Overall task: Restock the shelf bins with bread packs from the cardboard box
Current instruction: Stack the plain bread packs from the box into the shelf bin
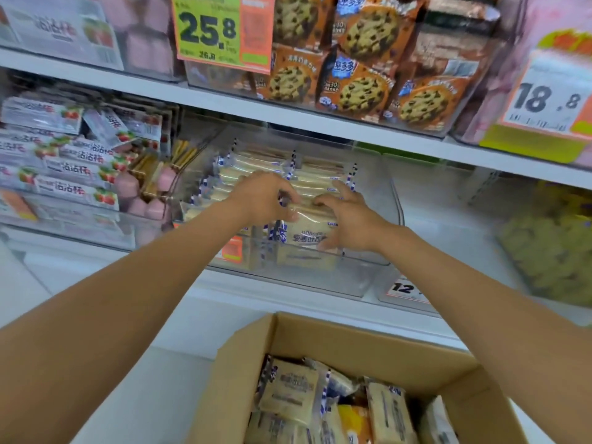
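Both my hands reach into a clear plastic shelf bin (368, 265) on the middle shelf. My left hand (262, 195) and my right hand (347, 216) each grip one end of a pale bread pack (307, 233) with blue print, held at the front of the bin. Behind it, several bread packs (262, 165) stand in rows inside the bin. Below, an open cardboard box (358, 344) holds several more bread packs (290, 390).
A bin of strawberry-print packs (73, 168) stands to the left. Cookie packs (355, 62) fill the shelf above, beside price tags (208, 30). To the right sit another clear bin (426, 219) and a yellow-green bag (551, 248). The white shelf edge (320, 121) runs overhead.
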A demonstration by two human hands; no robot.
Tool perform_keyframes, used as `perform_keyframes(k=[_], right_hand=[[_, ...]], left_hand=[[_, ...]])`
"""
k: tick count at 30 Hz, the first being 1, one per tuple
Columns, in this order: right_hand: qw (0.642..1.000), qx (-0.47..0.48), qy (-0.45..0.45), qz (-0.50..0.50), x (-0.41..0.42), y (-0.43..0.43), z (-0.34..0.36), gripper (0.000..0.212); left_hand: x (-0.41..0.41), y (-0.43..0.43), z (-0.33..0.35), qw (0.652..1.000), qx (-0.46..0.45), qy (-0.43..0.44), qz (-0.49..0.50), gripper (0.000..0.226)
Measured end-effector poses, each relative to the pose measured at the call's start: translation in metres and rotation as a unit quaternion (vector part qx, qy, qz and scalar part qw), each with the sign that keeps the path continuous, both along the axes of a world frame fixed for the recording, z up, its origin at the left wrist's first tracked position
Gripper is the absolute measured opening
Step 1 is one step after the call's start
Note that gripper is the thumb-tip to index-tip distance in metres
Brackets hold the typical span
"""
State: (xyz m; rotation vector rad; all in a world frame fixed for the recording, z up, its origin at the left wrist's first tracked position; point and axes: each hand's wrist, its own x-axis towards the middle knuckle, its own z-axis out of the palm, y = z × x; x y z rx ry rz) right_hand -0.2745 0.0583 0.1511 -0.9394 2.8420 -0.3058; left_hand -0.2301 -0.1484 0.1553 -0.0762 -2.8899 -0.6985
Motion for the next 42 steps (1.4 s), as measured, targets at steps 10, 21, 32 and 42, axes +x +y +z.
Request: perform_keyframes(k=[10, 21, 32, 42], right_hand=[[0.994, -0.096, 0.051, -0.011, 0.034, 0.017, 0.018, 0.073], [0.984, -0.102, -0.128, -0.069, 0.16, 0.129, -0.096, 0.021], [0.859, -0.074, -0.422, -0.28, 0.215, 0.129, -0.263, 0.033], [0.886, -0.173, -0.4, -0.155, 0.176, 0.177, -0.192, 0.034]], left_hand=[[0.05, 0.029, 0.009, 0.993, 0.059, 0.091, 0.043, 0.011], [0.165, 0.12, -0.094, 0.976, 0.164, -0.131, 0.065, 0.009], [0.205, 0.138, -0.197, 0.908, 0.28, -0.244, 0.194, 0.012], [0.184, 0.161, -0.195, 0.887, 0.312, -0.322, 0.108, 0.096]])
